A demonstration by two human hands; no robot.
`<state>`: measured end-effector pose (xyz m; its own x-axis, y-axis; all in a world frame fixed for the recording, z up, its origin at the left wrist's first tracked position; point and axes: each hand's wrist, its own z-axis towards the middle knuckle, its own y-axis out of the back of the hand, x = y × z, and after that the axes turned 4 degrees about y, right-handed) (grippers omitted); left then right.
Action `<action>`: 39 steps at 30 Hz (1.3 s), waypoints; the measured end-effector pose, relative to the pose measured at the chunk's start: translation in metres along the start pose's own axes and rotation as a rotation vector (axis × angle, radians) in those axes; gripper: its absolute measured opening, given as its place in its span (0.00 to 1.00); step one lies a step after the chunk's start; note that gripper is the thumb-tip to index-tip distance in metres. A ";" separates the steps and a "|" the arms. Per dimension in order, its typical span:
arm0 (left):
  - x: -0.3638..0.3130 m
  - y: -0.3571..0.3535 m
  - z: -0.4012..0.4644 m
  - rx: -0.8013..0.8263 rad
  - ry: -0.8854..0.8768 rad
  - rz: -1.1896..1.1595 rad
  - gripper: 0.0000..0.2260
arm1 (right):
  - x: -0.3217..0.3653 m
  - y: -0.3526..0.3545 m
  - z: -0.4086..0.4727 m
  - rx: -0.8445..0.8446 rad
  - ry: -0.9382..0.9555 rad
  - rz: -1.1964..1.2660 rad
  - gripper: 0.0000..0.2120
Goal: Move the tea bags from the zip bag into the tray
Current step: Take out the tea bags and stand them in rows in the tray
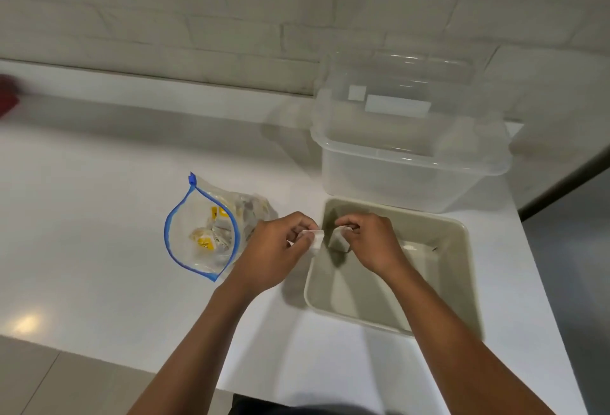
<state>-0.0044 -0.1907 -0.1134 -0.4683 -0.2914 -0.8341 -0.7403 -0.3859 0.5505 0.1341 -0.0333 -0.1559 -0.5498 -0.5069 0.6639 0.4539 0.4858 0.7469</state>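
Near the counter's middle, the zip bag (201,233) lies open, several tea bags (211,238) left inside. Left hand (277,249) pinches one bag; right hand (366,239) holds another over the tray (458,282), which looks pretty much bare yet.

Head camera looks steeply down, close over the white counter (99,216).

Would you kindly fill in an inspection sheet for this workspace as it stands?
Surface: white counter, glossy.
Job's things: open zip bag holding tea bags; beige tray.
Clutter: clear tub behind the tray; red object at far left, blurred.
Hands: left hand pinches a white tea bag; right hand holds another tea bag over the tray.
Cables: nothing seen.
Surroundings: white brick wall.
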 end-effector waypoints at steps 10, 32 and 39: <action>0.000 -0.009 -0.006 -0.009 0.012 -0.053 0.05 | 0.004 -0.007 0.010 -0.070 0.154 -0.241 0.06; 0.008 -0.012 -0.006 -0.009 -0.003 0.006 0.05 | -0.001 -0.015 0.012 -0.036 -0.279 -0.067 0.16; 0.004 -0.011 -0.005 -0.009 0.004 0.003 0.06 | 0.000 -0.014 0.016 0.031 -0.253 -0.201 0.13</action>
<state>0.0042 -0.1924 -0.1230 -0.4689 -0.2960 -0.8322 -0.7346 -0.3925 0.5535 0.1165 -0.0285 -0.1672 -0.7850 -0.4038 0.4699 0.2989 0.4174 0.8581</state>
